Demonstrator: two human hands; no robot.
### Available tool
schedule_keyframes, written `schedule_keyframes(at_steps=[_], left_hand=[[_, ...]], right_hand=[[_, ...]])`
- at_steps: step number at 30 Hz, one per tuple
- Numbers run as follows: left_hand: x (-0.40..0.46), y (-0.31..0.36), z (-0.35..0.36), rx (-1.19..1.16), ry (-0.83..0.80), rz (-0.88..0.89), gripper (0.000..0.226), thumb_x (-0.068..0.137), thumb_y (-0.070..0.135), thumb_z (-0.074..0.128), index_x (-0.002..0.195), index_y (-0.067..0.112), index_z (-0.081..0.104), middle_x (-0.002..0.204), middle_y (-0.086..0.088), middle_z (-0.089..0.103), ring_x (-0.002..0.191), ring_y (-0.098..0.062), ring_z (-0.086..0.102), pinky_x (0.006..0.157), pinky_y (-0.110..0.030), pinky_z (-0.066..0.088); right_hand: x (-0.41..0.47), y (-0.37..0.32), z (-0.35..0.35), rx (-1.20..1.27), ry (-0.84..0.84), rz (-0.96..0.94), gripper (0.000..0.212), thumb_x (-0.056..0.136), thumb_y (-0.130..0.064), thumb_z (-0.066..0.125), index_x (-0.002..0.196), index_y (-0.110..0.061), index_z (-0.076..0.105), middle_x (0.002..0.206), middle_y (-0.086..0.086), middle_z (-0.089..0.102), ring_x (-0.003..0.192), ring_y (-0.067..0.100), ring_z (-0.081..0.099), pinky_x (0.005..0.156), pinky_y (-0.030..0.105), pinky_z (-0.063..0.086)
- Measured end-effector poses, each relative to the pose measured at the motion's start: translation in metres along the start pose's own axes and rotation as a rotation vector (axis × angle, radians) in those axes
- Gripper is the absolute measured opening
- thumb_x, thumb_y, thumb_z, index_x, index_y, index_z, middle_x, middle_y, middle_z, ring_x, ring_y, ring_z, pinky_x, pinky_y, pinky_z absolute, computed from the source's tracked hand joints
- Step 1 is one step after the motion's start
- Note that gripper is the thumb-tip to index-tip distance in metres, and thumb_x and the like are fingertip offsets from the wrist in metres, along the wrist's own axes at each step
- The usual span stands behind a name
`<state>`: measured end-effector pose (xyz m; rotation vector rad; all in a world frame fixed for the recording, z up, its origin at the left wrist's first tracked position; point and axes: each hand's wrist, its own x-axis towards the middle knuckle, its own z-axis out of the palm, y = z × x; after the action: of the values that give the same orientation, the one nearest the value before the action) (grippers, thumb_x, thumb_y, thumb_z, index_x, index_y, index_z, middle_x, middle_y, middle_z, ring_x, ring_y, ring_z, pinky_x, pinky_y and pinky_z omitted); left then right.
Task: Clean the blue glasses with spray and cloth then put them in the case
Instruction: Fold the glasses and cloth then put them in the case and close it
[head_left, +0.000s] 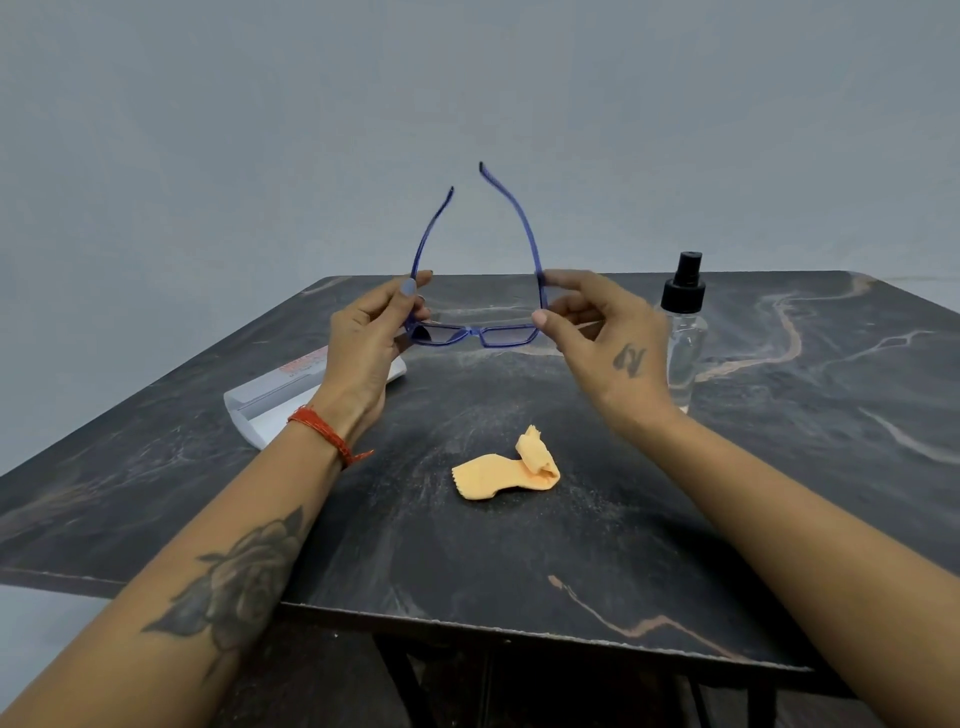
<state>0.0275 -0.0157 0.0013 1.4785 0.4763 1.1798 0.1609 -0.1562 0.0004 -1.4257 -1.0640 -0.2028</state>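
Both hands raised, left hand (363, 338) and right hand (608, 338) pinching with curled fingers.

glossy blue plastic glasses (474, 332), soft orange cloth (506, 467), marbled matt table (779, 467)

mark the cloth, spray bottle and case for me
cloth (498, 475), head view, on its flat folded middle.
spray bottle (684, 338), head view, on the clear body.
case (270, 400), head view, on the white shell left of the wrist.

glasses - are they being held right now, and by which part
Yes. The blue glasses are held above the table, temples open: the left hand and right hand each pinch a temple near its hinge.
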Motion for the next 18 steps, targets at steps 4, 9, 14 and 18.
schedule_keyframes(at_steps=[4,9,14,18], left_hand=[[0.000,0.001,0.000,-0.048,-0.006,0.030,0.017,0.089,0.020,0.057,0.102,0.018,0.067,0.080,0.009,0.066,0.080,-0.006,0.060,0.073,-0.020,0.052],[0.001,-0.001,-0.003,0.009,-0.024,0.041,0.015,0.085,0.015,0.063,0.098,0.014,0.069,0.076,0.011,0.070,0.081,-0.008,0.062,0.082,-0.027,0.053],[-0.003,-0.002,0.000,0.167,-0.123,0.120,0.025,0.079,0.003,0.067,0.104,0.007,0.066,0.072,0.015,0.071,0.074,0.000,0.065,0.077,-0.014,0.051],[-0.001,-0.002,-0.002,0.256,-0.125,0.147,0.026,0.077,0.005,0.071,0.102,0.007,0.068,0.076,0.010,0.070,0.073,0.002,0.064,0.070,-0.010,0.047]], right_hand=[[0.005,0.006,-0.002,-0.153,0.004,-0.303,0.026,0.078,-0.011,0.071,0.104,-0.016,0.070,0.076,-0.004,0.066,0.064,0.008,0.058,0.063,0.014,0.047],[0.010,0.016,-0.007,-0.266,-0.057,-0.431,0.027,0.078,-0.007,0.069,0.103,-0.016,0.072,0.073,0.006,0.066,0.062,0.016,0.055,0.057,0.027,0.045],[0.012,0.022,-0.011,-0.462,-0.142,-0.501,0.020,0.074,0.000,0.070,0.089,-0.013,0.075,0.073,0.008,0.063,0.067,0.026,0.056,0.057,0.025,0.032],[0.012,0.022,-0.012,-0.540,-0.227,-0.461,0.020,0.078,-0.002,0.066,0.095,-0.010,0.073,0.079,0.010,0.064,0.075,0.030,0.056,0.057,0.028,0.035]])
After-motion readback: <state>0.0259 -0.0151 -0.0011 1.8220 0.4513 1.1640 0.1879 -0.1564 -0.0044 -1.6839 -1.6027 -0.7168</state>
